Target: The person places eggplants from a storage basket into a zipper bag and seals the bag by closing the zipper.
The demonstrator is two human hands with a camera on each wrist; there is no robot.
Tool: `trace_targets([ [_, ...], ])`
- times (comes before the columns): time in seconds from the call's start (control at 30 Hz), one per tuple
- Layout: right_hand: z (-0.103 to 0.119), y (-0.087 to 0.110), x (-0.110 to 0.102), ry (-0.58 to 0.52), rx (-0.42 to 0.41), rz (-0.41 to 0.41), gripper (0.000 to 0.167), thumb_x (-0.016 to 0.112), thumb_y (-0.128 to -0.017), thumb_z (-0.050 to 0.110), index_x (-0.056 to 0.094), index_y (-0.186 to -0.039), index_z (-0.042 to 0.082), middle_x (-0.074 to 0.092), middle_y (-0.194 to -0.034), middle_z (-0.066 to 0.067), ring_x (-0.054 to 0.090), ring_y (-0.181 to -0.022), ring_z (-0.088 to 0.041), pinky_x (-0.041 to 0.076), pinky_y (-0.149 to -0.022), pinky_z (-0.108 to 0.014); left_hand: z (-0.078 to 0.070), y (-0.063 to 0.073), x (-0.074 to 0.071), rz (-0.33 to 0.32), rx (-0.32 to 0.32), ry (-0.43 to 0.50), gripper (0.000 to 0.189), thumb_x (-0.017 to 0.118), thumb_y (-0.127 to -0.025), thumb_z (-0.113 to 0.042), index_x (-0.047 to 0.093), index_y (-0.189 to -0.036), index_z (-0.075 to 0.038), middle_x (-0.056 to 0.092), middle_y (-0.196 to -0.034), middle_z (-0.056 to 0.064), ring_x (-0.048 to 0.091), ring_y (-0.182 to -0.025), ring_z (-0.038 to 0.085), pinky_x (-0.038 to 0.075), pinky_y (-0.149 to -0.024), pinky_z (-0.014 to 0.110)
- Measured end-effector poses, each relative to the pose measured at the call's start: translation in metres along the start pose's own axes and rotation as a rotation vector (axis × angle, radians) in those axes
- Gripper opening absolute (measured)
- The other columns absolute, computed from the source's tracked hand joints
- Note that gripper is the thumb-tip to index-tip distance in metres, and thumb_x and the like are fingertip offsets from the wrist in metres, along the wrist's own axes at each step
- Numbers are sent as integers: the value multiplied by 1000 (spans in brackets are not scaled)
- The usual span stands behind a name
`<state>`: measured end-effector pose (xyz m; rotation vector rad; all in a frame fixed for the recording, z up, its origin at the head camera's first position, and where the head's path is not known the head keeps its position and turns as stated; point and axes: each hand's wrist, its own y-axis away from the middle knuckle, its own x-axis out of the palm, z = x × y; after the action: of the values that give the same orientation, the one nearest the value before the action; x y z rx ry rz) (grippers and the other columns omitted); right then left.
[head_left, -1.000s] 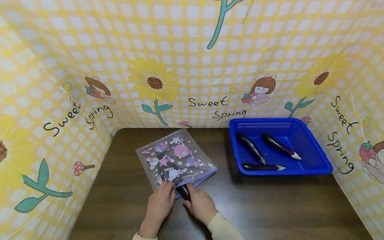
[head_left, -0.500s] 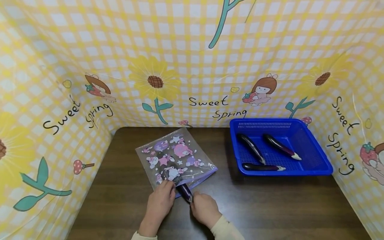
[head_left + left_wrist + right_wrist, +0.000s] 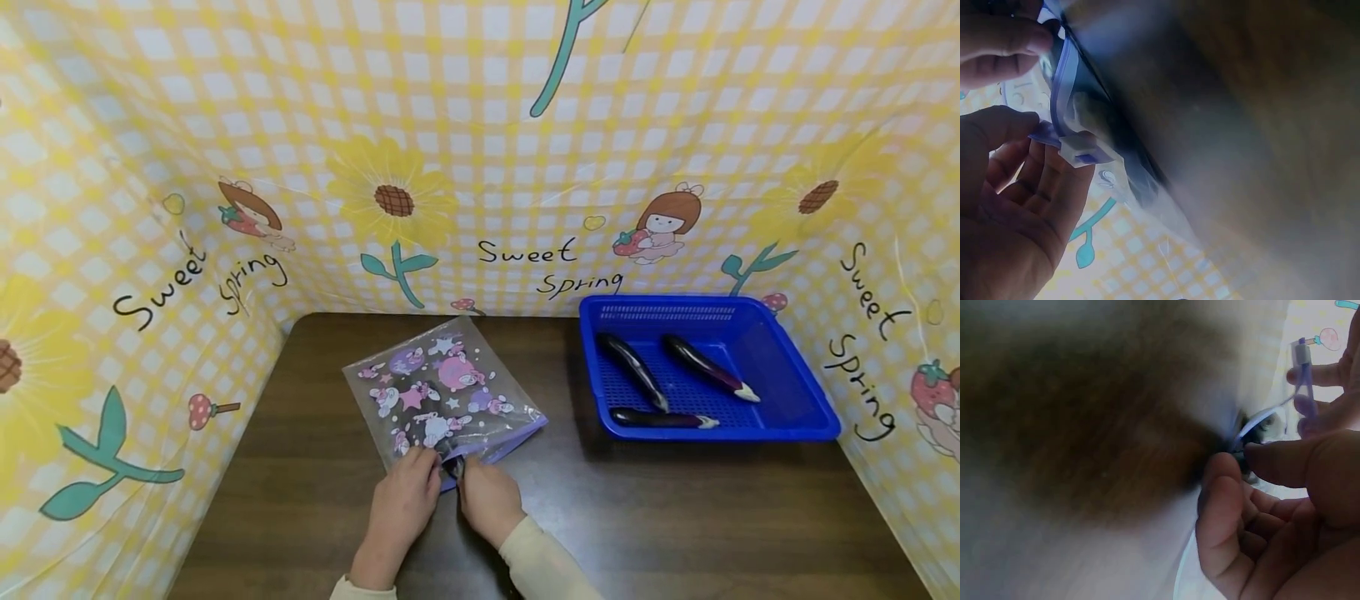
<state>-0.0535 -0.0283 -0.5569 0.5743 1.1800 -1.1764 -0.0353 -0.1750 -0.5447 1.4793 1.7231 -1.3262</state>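
Note:
A clear zip bag [image 3: 450,392] printed with pink and purple cartoon figures lies tilted on the table, its purple-edged mouth towards me. My left hand [image 3: 405,500] pinches the mouth's left edge, close to the white zip slider [image 3: 1079,151]. Between the hands, the end of a dark eggplant [image 3: 452,467] shows at the opening, the rest of it hidden inside the bag. My right hand [image 3: 491,500] pinches this end between thumb and forefinger, right at the purple rim, as the right wrist view shows [image 3: 1285,506].
At the back right a blue plastic basket [image 3: 720,434] holds an eggplant [image 3: 633,372] on its left, an eggplant [image 3: 708,367] in the middle and an eggplant [image 3: 660,418] along its front. Yellow checked cloth [image 3: 525,167] walls the brown wooden table [image 3: 300,433] on three sides.
The eggplant has slid farther into the bag, leaving only its end in sight. My right hand drew back along it to its end, then moved up and left to the mouth. The left hand stays put.

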Motion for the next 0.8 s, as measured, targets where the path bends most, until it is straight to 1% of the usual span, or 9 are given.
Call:
trace_targets([
  [0.13,0,-6,3,-7,-39,-7,19,75,-86,14,58,-84,6,59,-64,-7,60,-54,-26,46,-47,-39,-1,-1,2,-48,34,-1,15,75,-84,0,64,-91,-8,59,-86,5,62,-74,27,49,-54,46],
  [0.2,1,-8,3,-28,-59,13,19,76,-86,14,59,-82,7,61,-66,-7,62,-56,-27,47,-49,-39,-1,-1,2,-67,47,-1,16,76,-83,0,66,-91,-8,59,-86,5,62,-74,27,49,-54,45],
  [0.37,1,-13,4,-103,-79,79,15,73,-90,14,62,-81,8,64,-72,-6,65,-66,-27,50,-56,-39,-2,-1,3,-99,64,-9,16,77,-82,0,67,-92,-8,60,-86,5,63,-72,28,50,-54,45],
  [0.53,1,-17,4,-133,-43,102,15,70,-92,16,65,-81,8,66,-74,-8,67,-70,-29,51,-58,-41,-3,-1,2,-94,65,-17,16,78,-82,-2,67,-92,-9,60,-86,4,63,-72,28,49,-54,46],
  [0.63,1,-19,4,-136,-21,111,16,70,-93,18,65,-80,9,66,-74,-8,67,-70,-29,50,-59,-41,-4,0,1,-78,55,-19,16,78,-82,-3,67,-92,-9,61,-87,4,64,-73,28,50,-55,46],
  [0.7,0,-18,4,-131,-22,115,16,70,-93,18,65,-81,9,66,-76,-8,67,-71,-29,51,-60,-41,-5,0,1,-68,48,-18,16,77,-82,-2,67,-92,-10,61,-88,4,64,-73,28,50,-55,46],
  [0.8,-1,-16,2,-136,-36,131,13,71,-92,19,66,-88,8,68,-80,-8,67,-75,-29,51,-64,-41,-5,0,1,-59,42,-18,14,77,-84,-4,68,-93,-9,62,-88,5,65,-74,28,51,-56,46],
])
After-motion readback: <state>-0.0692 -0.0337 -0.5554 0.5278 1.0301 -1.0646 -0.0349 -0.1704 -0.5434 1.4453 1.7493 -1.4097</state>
